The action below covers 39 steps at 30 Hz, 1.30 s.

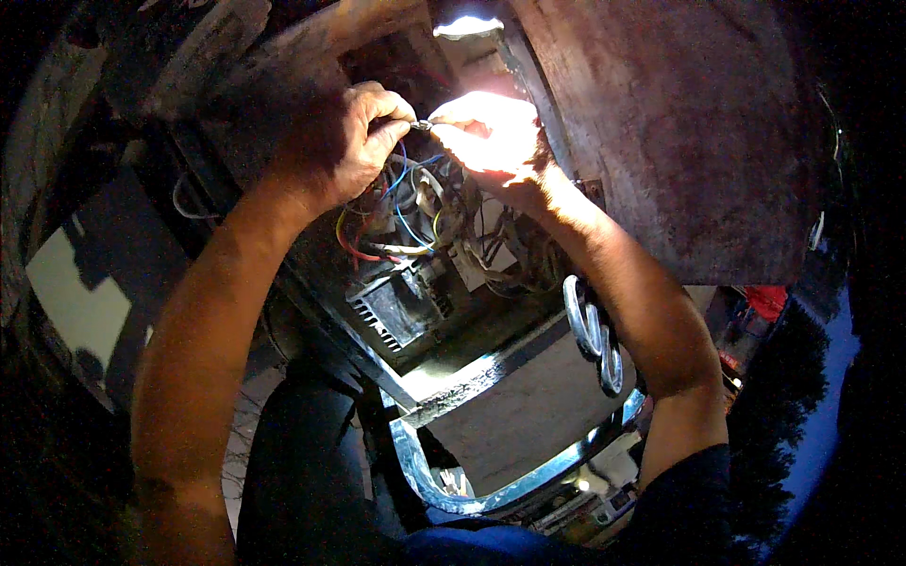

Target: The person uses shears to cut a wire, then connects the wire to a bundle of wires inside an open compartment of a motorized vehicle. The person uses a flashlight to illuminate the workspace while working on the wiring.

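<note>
A big brown board [679,141] fills the space to the right of the right arm, and a metal box with fins [404,307] sits well below the hands, with a messy bunch of wires [429,198] between, close under the fingers. The left hand [366,140] and the right hand [491,137] almost meet, each pinching with thumb and finger. A tiny metal piece [422,124] is caught between them, lying sideways from hand to hand, so neither is nearer, though bright light hides some of the right fingers.
</note>
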Motion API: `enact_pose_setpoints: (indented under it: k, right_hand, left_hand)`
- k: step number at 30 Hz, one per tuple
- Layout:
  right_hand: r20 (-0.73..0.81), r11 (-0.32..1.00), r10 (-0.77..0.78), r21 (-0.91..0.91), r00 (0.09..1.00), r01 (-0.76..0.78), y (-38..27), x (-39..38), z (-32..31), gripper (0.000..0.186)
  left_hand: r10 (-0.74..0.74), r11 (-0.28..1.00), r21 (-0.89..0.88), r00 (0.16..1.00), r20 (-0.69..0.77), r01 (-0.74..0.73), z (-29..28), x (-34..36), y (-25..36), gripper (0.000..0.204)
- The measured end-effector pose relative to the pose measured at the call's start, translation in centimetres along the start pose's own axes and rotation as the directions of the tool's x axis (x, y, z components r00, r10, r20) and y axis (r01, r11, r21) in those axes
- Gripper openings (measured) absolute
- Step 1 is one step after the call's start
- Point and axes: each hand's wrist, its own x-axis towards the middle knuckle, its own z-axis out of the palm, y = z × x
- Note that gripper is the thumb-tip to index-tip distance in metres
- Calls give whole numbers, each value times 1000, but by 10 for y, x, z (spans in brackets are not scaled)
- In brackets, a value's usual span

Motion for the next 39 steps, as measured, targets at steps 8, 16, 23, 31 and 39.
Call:
enact_pose_setpoints:
  k: [8,16,23,31,39]
  right_hand:
    - [30,995,-79,-60,996,80,7,0,-2,14]
    - [39,998,-39,-54,998,42,-1,7,-3,15]
    - [95,980,183,68,979,-189,-5,6,-4,21]
    - [121,991,134,12,984,-137,2,1,-4,32]
    - [86,998,-23,55,996,18,9,3,-3,22]
  left_hand:
    - [-50,999,4,999,14,50,0,0,3,11]
    - [-20,1000,-19,1000,22,20,-1,1,0,11]
    - [-45,998,-31,998,41,47,2,1,1,11]
    - [-38,999,24,998,59,36,1,2,11,10]
    - [-27,999,-33,999,39,28,4,0,5,6]
